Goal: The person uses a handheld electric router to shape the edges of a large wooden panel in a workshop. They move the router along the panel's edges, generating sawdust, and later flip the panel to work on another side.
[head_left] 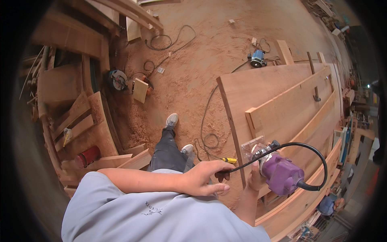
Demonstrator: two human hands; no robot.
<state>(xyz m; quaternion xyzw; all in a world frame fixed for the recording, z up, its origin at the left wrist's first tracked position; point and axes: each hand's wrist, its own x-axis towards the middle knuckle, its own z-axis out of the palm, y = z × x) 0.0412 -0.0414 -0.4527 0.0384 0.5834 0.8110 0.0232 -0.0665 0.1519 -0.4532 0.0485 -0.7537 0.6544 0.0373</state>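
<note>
A purple trim router (282, 173) with a metal-and-clear base is in my right hand (254, 178), whose fingers wrap its near side. It is held tilted beside the end of the wooden workpiece, its base close to the board's edge. The router's black power cord (322, 161) arches up from its rear, passes over the base and runs left to my left hand (206, 178). That hand is closed on the cord in front of my body, with the thumb stretched out. The router's bit is hidden.
Right of me lies a large wooden panel (274, 86) with long boards on it. A blue power tool (258, 59) and a circular saw (118, 80) rest on the dusty floor among trailing cords (207, 117). Left are stacked boards (107, 117) and a red cylinder (88, 156).
</note>
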